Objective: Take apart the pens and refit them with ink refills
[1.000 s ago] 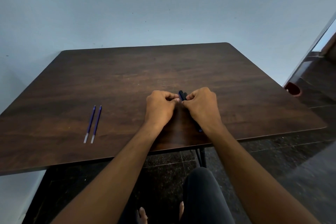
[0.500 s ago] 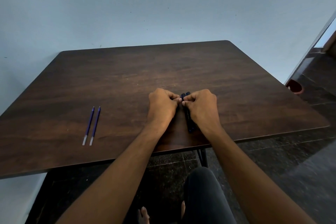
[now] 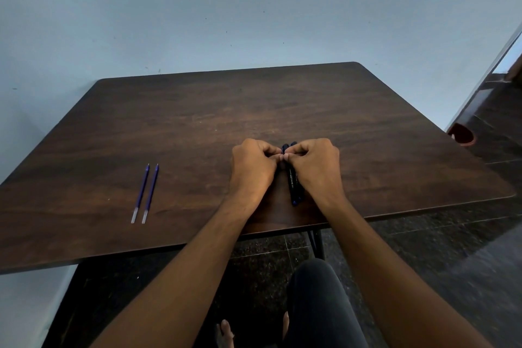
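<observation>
Dark wood grain fills the counter [image 3: 367, 127] where your two hands meet over a pair of black pens [image 3: 293, 183], near the front edge and a little right of centre. Your left hand [image 3: 251, 169] and right hand [image 3: 313, 167] are drawn together, fingers curled, fingertips touching at the pens' far ends. The pens lie side by side, touching, pointing away from you, their near ends showing between your wrists. Whether either hand truly pinches a pen or only rests its fingertips on one cannot be told from this angle (the knuckles hide the contact).

Well apart to your left lie two ink refills [image 3: 145, 192], thin purple tubes with clear near ends and fine tips pointing away, parallel and just beside each other.

The pens look light, stiff and smooth, so they will likely roll or slip on the bare wood if you let go carelessly. Take one pen by its barrel with one hand and by its end piece with the other, and work the two apart; that seems the step at hand, with neither pen visibly opened yet. The refills look slender and bendable, with tips that could be damaged; hold them at mid-length and feed them in straight. Any small loose part inside a pen could scatter once the barrel opens.
</observation>
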Demonstrator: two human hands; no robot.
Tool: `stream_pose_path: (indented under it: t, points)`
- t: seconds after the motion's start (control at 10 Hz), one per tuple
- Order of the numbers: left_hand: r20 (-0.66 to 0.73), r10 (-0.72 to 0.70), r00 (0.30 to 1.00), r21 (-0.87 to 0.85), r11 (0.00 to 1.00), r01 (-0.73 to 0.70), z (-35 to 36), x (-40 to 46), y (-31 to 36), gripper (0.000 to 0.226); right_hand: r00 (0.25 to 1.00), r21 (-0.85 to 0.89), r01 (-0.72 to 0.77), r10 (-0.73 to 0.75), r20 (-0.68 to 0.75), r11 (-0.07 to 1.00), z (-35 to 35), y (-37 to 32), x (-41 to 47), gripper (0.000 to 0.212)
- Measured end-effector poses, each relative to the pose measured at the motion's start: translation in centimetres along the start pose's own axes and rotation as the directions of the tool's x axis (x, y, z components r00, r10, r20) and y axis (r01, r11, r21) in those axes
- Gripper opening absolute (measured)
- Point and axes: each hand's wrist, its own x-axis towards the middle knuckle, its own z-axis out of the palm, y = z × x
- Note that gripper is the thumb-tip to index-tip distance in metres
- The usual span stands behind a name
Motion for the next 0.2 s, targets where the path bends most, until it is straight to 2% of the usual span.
stream_pose_path:
  t: [0.1, 0.2]
  points:
    - [-0.052, 0.063, 0.997, 0.014, 0.998, -0.062, -1.0, 0.1, -0.1, 0.009, 0.997, -0.041, 0.07, -0.072, -0.027, 0.997, 0.0, 0.0, 0.0, 0.006]
    - [-0.153, 0.191, 0.97, 0.136, 0.976, -0.171, -2.6, 0.4, 0.3, 0.017, 0.979, -0.136, 0.205, -0.204, 0.021, 0.969, 0.3, -1.1, 0.3, 0.012]
